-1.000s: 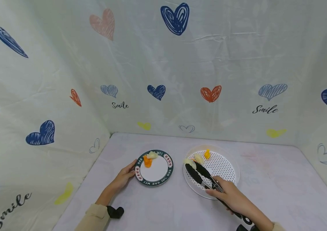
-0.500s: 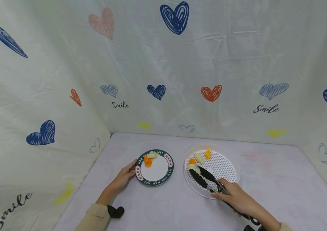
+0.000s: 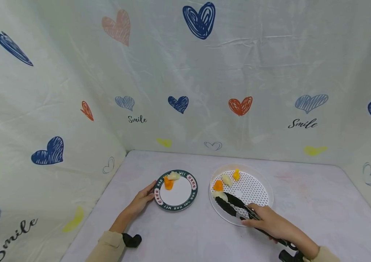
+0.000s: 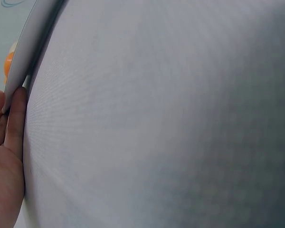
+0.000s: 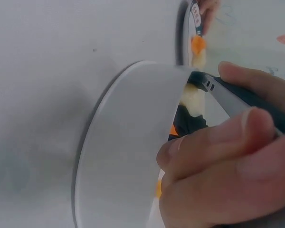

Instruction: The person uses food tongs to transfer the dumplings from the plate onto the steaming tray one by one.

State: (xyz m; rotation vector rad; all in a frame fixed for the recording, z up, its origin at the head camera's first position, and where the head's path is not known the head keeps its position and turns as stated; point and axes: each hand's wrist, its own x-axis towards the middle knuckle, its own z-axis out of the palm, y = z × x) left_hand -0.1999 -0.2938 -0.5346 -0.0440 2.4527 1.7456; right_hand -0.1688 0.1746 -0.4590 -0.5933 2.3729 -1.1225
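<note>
Now plate holds two pieces; perforated tray holds four.

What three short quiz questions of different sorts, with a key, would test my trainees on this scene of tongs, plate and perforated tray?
1. True or false: the right hand grips the black tongs.
2. Which dish does the left hand touch? A) the perforated tray B) the green-rimmed plate C) neither
3. Fill in: the tongs' tips are at a pale food piece lying in the ____.

Key
1. True.
2. B: its fingers rest at the edge of the green-rimmed plate.
3. Perforated tray, where three more pieces also lie; two pieces lie on the plate.
</note>
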